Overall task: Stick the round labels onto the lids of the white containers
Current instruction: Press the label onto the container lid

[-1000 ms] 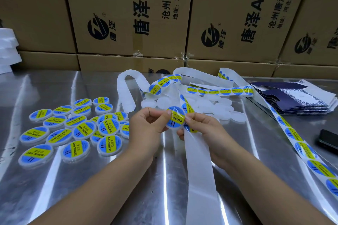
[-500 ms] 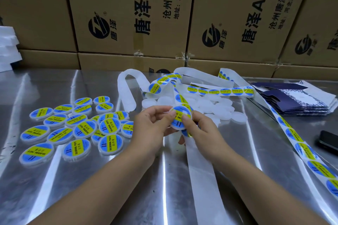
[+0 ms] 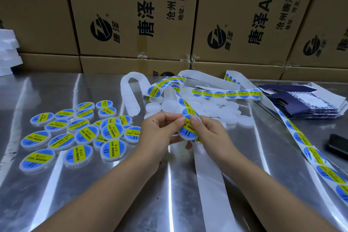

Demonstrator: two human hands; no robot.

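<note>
Above the steel table, my left hand (image 3: 160, 130) and my right hand (image 3: 207, 133) both hold one round white container (image 3: 188, 132). A blue and yellow round label lies on its lid, under both thumbs. Behind my hands lies a heap of bare white containers (image 3: 212, 108). A label strip (image 3: 226, 94) with several blue and yellow labels lies behind that heap, and a longer label strip (image 3: 308, 149) runs down the right side. Several labelled containers (image 3: 82, 133) are spread on the left.
Empty white backing tape (image 3: 207, 181) trails toward me from under my right hand, and more loops at the back. Flat dark blue cartons (image 3: 305, 103) are stacked at the right. A black phone (image 3: 338, 146) lies at the right edge. Brown cardboard boxes (image 3: 131, 15) wall off the back.
The container in my hands has turned so the labelled lid faces up toward me, and my thumbs have moved onto the label's upper edge. My hands have drawn slightly closer together.
</note>
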